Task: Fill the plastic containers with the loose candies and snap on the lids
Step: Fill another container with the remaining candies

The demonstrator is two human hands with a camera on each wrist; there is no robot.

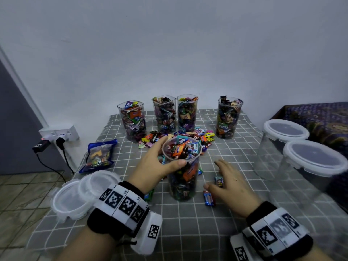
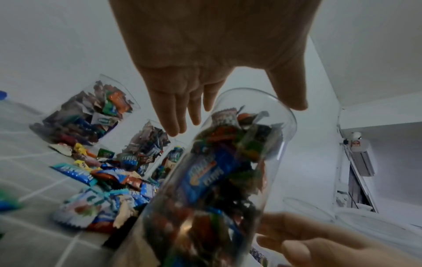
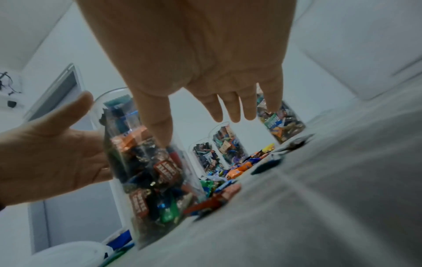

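- The left hand [image 1: 152, 166] is spreading around the rim of a tall clear plastic container [image 1: 181, 178] full of wrapped candies, thumb lying along the near edge and fingers reaching round the far left side; whether the fingers are actually gripping it cannot be told.
- That container is standing upright near the middle of the grey checked tablecloth [image 1: 216, 232], lidless.
- The right hand [image 1: 228, 183] is hovering low over the cloth just right of the container, fingers straight and slightly spread, holding nothing.
- A small blue wrapped candy [image 1: 219, 181] is lying beside the right fingers, and a blue-and-red wrapped candy [image 1: 208, 198] is lying near the thumb.
- A loose heap of wrapped candies [image 1: 190, 137] is lying just beyond the container.
- Four other filled clear containers [image 1: 164, 113] are standing along the far edge, all without lids.
- A stack of translucent white lids [image 1: 79, 194] is sitting at the near left.
- A blue candy bag [image 1: 98, 155] is lying at the left.
- Two lidded clear tubs [image 1: 314, 159] are standing at the right.
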